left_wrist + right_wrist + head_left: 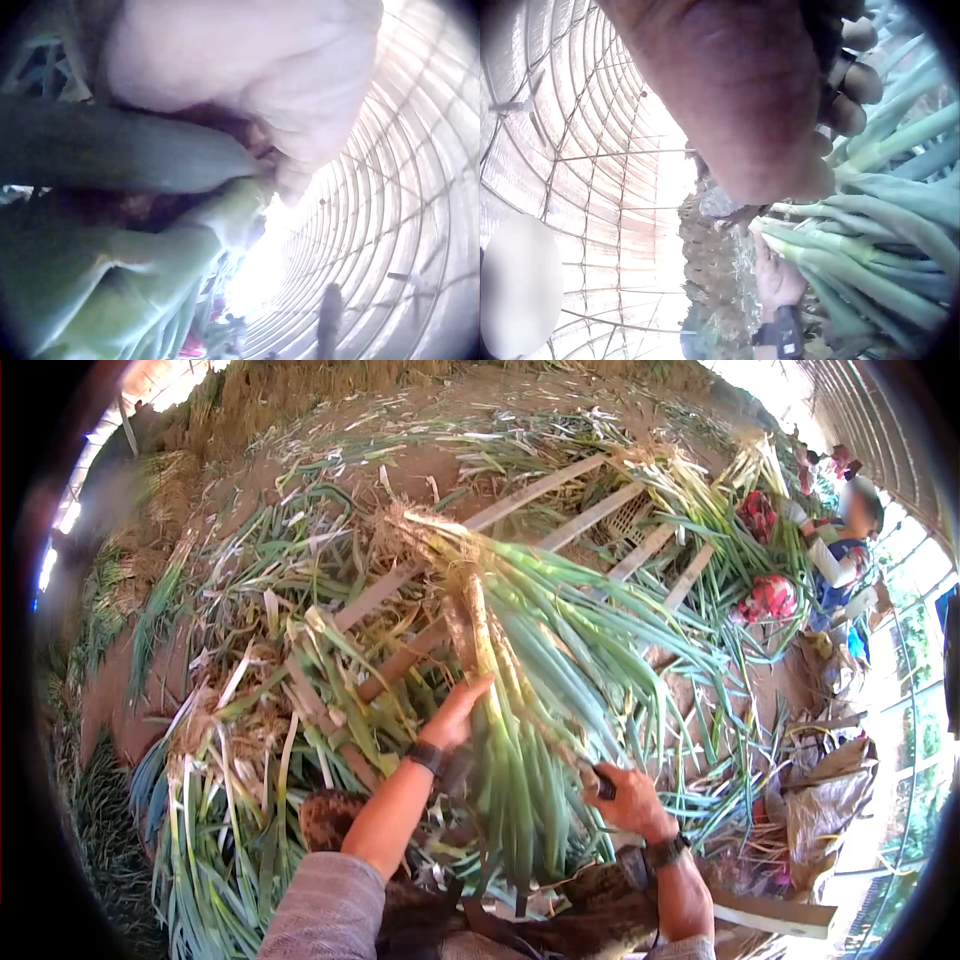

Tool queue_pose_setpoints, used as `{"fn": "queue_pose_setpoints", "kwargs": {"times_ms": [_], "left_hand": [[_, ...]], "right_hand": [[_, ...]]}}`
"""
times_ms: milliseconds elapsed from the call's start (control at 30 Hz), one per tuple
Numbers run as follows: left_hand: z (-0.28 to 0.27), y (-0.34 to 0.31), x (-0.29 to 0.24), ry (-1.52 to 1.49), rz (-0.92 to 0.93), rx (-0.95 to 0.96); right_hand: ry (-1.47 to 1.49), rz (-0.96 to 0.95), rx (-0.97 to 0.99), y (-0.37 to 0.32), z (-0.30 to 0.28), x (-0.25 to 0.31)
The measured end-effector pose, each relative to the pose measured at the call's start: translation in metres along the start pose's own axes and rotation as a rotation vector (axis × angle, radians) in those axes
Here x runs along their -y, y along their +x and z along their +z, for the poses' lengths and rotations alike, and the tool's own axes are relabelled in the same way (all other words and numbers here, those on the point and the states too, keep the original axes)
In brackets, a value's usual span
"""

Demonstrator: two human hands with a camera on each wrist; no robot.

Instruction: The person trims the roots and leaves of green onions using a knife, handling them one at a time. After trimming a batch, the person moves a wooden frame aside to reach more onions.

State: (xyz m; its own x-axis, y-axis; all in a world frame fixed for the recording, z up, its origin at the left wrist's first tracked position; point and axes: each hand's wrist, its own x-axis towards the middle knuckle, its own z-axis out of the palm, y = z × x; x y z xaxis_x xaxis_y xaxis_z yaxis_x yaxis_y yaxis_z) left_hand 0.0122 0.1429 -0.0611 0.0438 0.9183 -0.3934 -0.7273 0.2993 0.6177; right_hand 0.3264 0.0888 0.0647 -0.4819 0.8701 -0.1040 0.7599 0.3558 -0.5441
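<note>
From my end, through the head camera, I am looking into an arched shelter whose ribbed frame (885, 430) is curving along the right. Below it, a wide litter of long green-leaved plants (235, 860) is covering much of the ground, and pale wooden slats (540, 490) are running diagonally between the plants. Another person (850, 560) is showing at the far right. Nearer, a crumpled sack (830, 810) is lying at the right; I cannot tell what it is holding. Central in my view, the bunch (510, 740) is hanging above the litter, its roots pointing away and its leaves spreading rightward and down. A perforated crate (628, 520) is showing partly behind the slats, its contents unclear to me. The left hand (450, 722) is gripping the bunch, its fingers curling round the stalks. The right hand (635, 800) is holding its fingers closed round a small black object (604, 784), right beside the leaves.
</note>
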Motion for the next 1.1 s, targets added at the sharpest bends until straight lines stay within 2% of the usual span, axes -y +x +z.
{"fn": "queue_pose_setpoints", "kwargs": {"times_ms": [33, 67, 100, 167, 200, 233, 300, 367, 433, 467, 533, 600, 667, 700, 767, 900, 967, 1000, 1033, 1100], "left_hand": [[-0.002, -0.009, -0.003, 0.165, -0.010, -0.003], [-0.008, -0.017, -0.008, 0.152, -0.109, 0.031], [-0.010, -0.024, -0.004, 0.244, -0.034, -0.052], [-0.012, -0.033, -0.005, 0.583, -0.015, -0.283], [-0.043, -0.016, 0.003, 0.542, 0.015, -0.150], [-0.040, -0.025, -0.006, 0.548, 0.023, -0.158], [-0.033, -0.040, -0.017, 0.774, -0.019, -0.186], [-0.026, -0.052, -0.021, 0.775, -0.001, -0.202], [-0.035, -0.044, -0.023, 1.238, 0.216, -0.258], [-0.041, -0.038, -0.024, 1.296, 0.200, -0.298], [-0.068, -0.013, -0.011, 1.177, 0.213, -0.326], [-0.064, -0.013, -0.014, 1.053, 0.225, -0.352], [-0.019, -0.041, -0.033, 1.095, 0.113, -0.467], [-0.021, -0.035, -0.029, 1.091, 0.115, -0.466], [-0.026, -0.025, -0.020, 1.320, 0.393, -0.639], [-0.042, -0.006, -0.025, 1.320, 0.480, -0.607], [-0.052, 0.008, -0.023, 1.272, 0.546, -0.699], [-0.050, 0.007, -0.033, 1.239, 0.375, -0.561], [-0.033, -0.008, -0.043, 1.151, 0.278, -0.511], [-0.051, 0.017, -0.029, 1.152, 0.338, -0.584]], "right_hand": [[-0.038, 0.016, 0.008, -0.003, 0.000, -0.006], [-0.049, 0.033, 0.034, -0.008, -0.002, -0.008], [-0.118, 0.063, 0.062, -0.012, 0.001, -0.015], [-0.178, 0.025, 0.066, -0.019, 0.006, -0.021], [-0.206, 0.052, 0.058, -0.021, 0.007, -0.015], [-0.199, 0.041, 0.055, -0.021, 0.009, -0.011], [-0.271, 0.064, 0.153, -0.023, 0.011, -0.006], [-0.282, 0.027, 0.153, -0.023, 0.019, -0.006], [-0.303, 0.003, 0.141, -0.021, 0.026, -0.001], [-0.319, 0.004, 0.160, -0.018, 0.026, 0.005], [-0.305, 0.004, 0.164, -0.010, 0.031, 0.011], [-0.294, 0.003, 0.170, 0.000, 0.039, 0.012], [-0.259, -0.018, 0.136, 0.012, 0.052, 0.008], [-0.263, -0.018, 0.136, 0.017, 0.051, 0.013], [-0.262, 0.019, 0.175, 0.028, 0.049, 0.025], [-0.225, 0.012, 0.191, 0.046, 0.055, 0.032], [-0.193, -0.023, 0.186, 0.051, 0.051, 0.034], [-0.175, -0.010, 0.200, 0.050, 0.044, 0.039], [-0.189, 0.008, 0.179, 0.050, 0.041, 0.039], [-0.189, -0.015, 0.182, 0.048, 0.042, 0.035]]}}
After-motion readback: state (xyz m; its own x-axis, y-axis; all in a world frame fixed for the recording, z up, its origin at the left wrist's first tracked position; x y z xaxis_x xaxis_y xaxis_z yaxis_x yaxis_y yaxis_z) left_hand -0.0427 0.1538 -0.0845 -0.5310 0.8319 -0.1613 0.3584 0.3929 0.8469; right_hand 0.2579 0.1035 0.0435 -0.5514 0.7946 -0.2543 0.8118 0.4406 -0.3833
